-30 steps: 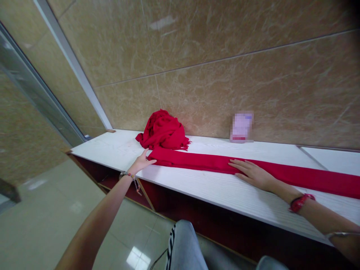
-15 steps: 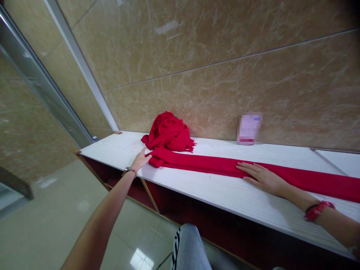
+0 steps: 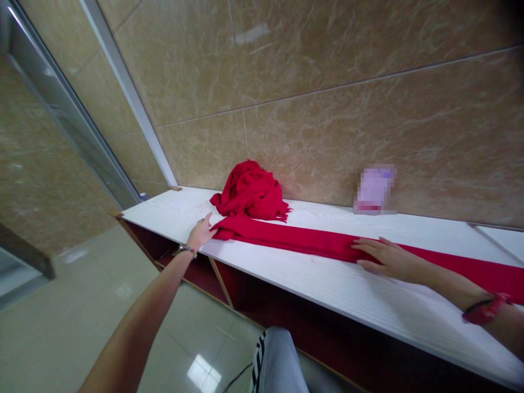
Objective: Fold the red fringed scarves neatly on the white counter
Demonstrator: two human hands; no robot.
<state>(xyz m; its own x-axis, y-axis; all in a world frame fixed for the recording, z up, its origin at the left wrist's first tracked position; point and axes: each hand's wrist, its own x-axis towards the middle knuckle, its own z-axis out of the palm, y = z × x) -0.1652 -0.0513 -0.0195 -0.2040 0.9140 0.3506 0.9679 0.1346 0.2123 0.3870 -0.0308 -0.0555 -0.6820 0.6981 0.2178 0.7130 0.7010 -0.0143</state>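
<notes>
A long red scarf, folded into a narrow strip, stretches along the white top of a low cabinet and runs out of view at the right. At its left end, my left hand is closed on the cloth's edge, with the fingertips partly hidden. My right hand lies flat on the strip farther right, fingers stretched out and apart. Behind the left end sits a bunched heap of red cloth with a fringe, close to the wall. Whether heap and strip are one piece, I cannot tell.
A blurred pink packet leans on the tiled wall behind the strip. Dark red open compartments lie under the white cabinet top. My knee is in front, above the shiny tiled floor.
The strip's left end looks flatter and drawn slightly left by my left hand. My right hand stays on the strip, its fingers a little more spread. The view has shifted slightly.
</notes>
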